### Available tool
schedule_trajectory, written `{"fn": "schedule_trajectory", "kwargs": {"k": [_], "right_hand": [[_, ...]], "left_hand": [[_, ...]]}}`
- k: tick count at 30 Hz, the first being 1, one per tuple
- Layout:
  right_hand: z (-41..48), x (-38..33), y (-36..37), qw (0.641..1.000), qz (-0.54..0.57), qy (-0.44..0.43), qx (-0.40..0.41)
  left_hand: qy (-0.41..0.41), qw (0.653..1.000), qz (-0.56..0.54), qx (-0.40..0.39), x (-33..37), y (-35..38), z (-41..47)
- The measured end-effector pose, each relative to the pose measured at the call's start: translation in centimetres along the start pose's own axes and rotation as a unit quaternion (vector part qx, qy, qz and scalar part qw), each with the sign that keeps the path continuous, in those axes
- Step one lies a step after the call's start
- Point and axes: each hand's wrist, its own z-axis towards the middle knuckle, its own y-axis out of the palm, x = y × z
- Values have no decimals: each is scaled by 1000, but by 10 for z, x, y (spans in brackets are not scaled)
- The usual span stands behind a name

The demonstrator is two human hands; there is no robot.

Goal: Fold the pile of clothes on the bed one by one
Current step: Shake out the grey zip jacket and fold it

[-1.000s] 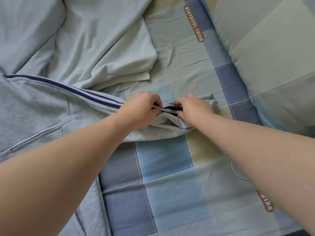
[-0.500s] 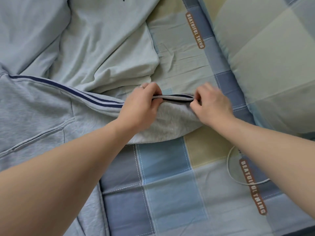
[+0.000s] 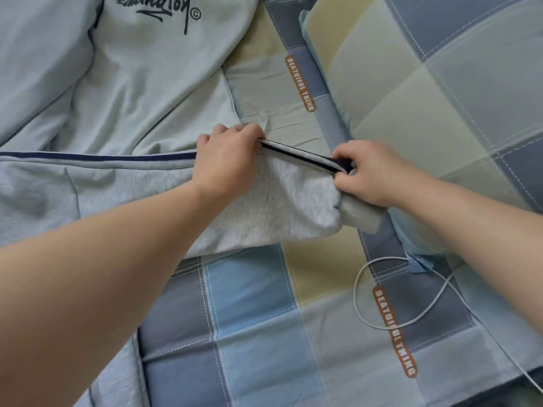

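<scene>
A light grey garment (image 3: pixel 58 198) with a navy side stripe lies across the checked bed sheet (image 3: pixel 264 312), its fleecy inside showing along one leg or sleeve (image 3: pixel 282 201). My left hand (image 3: pixel 227 158) grips the striped edge at the middle of that part. My right hand (image 3: pixel 370 174) pinches the same stripe at the ribbed cuff (image 3: pixel 360 215), so the edge runs taut between both hands. A pale blue-green top (image 3: pixel 152 83) with dark script lettering lies behind, spread and creased.
A large checked pillow (image 3: pixel 440 92) fills the upper right, close to my right hand. A thin white cable (image 3: pixel 390 292) loops on the sheet at the lower right. More pale fabric (image 3: pixel 35 54) bunches at the upper left.
My hands have moved apart, the right one travelling right toward the pillow. The bunched end has been drawn out straight and its ribbed cuff has come into view.
</scene>
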Motion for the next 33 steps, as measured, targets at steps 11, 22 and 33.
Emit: {"fn": "schedule_trajectory", "kwargs": {"k": [11,22,33], "right_hand": [[-43,26,-7,894,353,276,-5],[-31,27,59,961,-110,249,53],[19,-39,184,976,-197,-68,-64]], "left_hand": [[-115,989,-93,-7,21,22,-4],[37,968,22,-248,26,104,-67],[57,993,94,-42,-113,91,-104]]}}
